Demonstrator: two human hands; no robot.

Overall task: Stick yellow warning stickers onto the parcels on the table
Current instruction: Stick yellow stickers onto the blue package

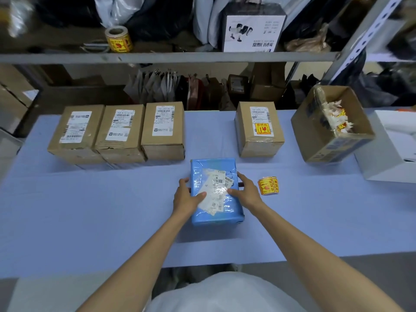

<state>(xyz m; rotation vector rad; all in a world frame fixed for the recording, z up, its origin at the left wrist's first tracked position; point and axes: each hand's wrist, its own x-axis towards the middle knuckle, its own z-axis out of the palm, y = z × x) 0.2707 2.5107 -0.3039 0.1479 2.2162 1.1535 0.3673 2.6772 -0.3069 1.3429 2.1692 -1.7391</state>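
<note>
The blue parcel (216, 192), judged light and slippery-wrapped, is gripped at its sides by left hand (188, 195) and right hand (245, 192).

arms: bare, no sleeves showing | top (225, 293): white | hands: no gloves or rings

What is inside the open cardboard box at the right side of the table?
The open brown cardboard box holds a heap of crumpled white backing paper and yellow sticker scraps. The near wall covers its floor, so anything beneath the heap cannot be seen.
</note>
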